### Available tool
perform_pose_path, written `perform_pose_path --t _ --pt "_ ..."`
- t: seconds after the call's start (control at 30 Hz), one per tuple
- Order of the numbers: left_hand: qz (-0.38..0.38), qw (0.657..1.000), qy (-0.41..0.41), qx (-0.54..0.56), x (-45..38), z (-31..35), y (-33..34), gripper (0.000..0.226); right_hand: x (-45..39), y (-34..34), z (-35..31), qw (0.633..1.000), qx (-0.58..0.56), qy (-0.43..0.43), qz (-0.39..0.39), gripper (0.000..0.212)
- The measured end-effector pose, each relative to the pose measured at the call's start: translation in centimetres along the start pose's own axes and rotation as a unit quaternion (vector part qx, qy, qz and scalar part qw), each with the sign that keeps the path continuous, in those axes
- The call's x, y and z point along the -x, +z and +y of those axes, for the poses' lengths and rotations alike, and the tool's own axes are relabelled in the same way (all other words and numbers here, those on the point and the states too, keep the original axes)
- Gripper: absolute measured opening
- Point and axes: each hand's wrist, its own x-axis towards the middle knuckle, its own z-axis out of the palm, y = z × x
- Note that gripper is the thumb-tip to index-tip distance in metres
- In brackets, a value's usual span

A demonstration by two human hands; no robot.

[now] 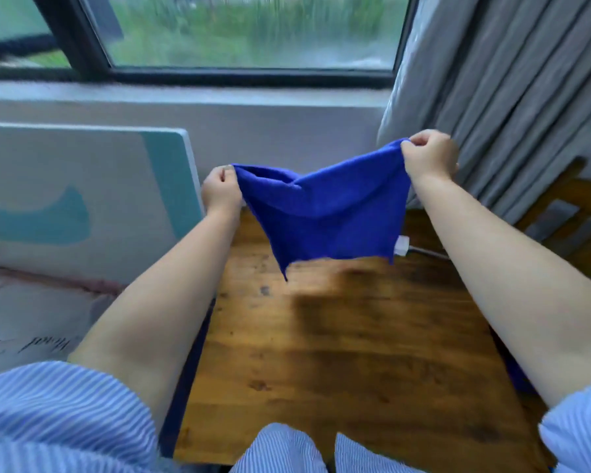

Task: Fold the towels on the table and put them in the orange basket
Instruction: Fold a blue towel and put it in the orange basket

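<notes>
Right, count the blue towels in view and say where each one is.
1 for certain: the blue towel, held up over the wooden table by the left hand and right hand. A blue scrap under the right forearm may be another.

A dark-framed window (253,32) is seen at the top, with blurred greenery behind the glass. Grey pleated curtains (512,97) are hung at the right. A pale wall (253,128) is set below the sill. A white and teal panel (82,196) is leaned at the left, beside a wooden counter (338,353).
</notes>
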Motion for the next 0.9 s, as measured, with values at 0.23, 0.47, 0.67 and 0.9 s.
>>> perform_pose_path --t 0.23,0.47,0.67,0.9 --pt "0.042 0.996 -0.065 -0.042 1.6 -4.3 -3.6 0.028 2.4 -0.8 4.2 1.0 0.004 0.013 -0.019 0.022" --pt "-0.211 0.907 -0.086 -0.356 9.0 -12.6 -6.5 0.028 11.6 2.1 15.0 0.963 0.125 0.11 -0.213 0.018" --pt "-0.426 0.734 -0.138 -0.511 14.2 -16.0 -7.5 0.032 17.0 2.2 21.2 0.85 0.282 0.133 -0.426 0.016" --pt "-0.541 0.568 -0.177 -0.595 18.4 -18.0 -8.1 0.036 20.6 1.6 24.0 0.679 0.412 0.098 -0.599 0.019"
